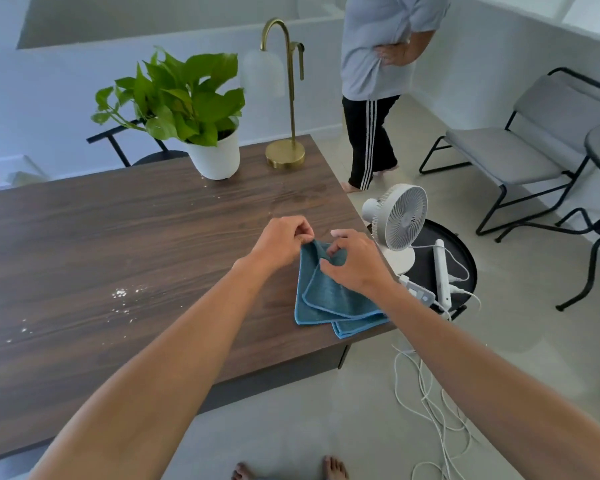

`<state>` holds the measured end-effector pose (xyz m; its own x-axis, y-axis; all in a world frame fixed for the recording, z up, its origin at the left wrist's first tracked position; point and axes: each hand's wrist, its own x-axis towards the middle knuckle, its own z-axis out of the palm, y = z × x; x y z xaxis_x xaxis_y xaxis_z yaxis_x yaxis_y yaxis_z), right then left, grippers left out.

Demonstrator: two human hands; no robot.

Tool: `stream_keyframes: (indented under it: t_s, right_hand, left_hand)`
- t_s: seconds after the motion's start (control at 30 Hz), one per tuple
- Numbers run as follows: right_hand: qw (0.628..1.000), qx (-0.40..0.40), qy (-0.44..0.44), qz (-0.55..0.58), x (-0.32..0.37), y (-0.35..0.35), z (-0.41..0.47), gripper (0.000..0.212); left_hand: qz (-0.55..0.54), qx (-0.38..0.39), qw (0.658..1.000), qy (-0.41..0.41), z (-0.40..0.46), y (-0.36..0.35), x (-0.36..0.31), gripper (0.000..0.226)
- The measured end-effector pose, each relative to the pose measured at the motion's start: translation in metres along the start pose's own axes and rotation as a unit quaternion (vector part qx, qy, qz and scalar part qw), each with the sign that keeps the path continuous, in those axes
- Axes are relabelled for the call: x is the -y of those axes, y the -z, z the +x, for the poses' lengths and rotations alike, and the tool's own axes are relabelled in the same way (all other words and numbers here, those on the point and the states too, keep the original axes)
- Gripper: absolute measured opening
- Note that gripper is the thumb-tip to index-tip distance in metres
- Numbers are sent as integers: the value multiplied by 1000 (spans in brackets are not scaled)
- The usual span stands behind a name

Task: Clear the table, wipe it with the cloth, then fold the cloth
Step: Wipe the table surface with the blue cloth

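Head view | left hand (284,242) and right hand (352,261) each pinch far edge of blue microfibre cloth (329,299), part-folded at dark wood bench (136,237) corner | white crumbs (123,296) left of grips: wiping looks unfinished | potted plant (201,112), brass lamp (284,98) remain | folding under way.

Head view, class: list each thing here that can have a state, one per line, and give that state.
blue cloth: partly folded, lying at the table's right edge
left hand: pinches the cloth's top corner
right hand: pinches a cloth fold
table: white crumbs still on it
lamp: upright, apparently unlit
potted plant: upright on the table
fan: upright on a side stool
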<state>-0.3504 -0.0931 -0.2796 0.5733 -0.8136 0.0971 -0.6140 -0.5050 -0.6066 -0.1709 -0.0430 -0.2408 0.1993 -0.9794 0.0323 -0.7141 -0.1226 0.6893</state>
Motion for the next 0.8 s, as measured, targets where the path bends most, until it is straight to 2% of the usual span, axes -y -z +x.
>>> stream_keyframes:
  t_s: [0.07, 0.2, 0.33, 0.4, 0.47, 0.57, 0.67, 0.73, 0.8]
  right_hand:
    - [1000, -13, 14, -1, 12, 7, 10, 11]
    - [996, -43, -4, 74, 48, 26, 32, 9]
    - [985, -16, -35, 171, 81, 40, 55, 14]
    - [982, -9, -37, 187, 96, 44, 68, 15]
    - [976, -1, -43, 213, 110, 46, 81, 18]
    - [982, 65, -30, 174, 127, 45, 100, 20]
    - [985, 128, 17, 115, 142, 46, 112, 14]
    - [988, 128, 79, 38, 151, 47, 122, 34]
    - [991, 84, 103, -34, 159, 48, 135, 34]
  left_hand:
    - [12, -9, 1000, -3, 2, 18, -3, 8]
    - [42, -10, 999, -19, 2, 56, -3, 12]
    - [95, -8, 995, -27, -7, 80, 7, 17]
    - [134, -4, 991, -12, -14, 87, 15, 6]
    - [120, -26, 992, 16, -22, 95, 25, 12]
    - [76, -92, 992, 50, -29, 120, 41, 12]
    - [87, -145, 984, 54, -26, 157, 50, 15]
    - [100, -167, 980, 41, -20, 182, 52, 16]
    - [117, -198, 973, 30, -15, 203, 53, 13]
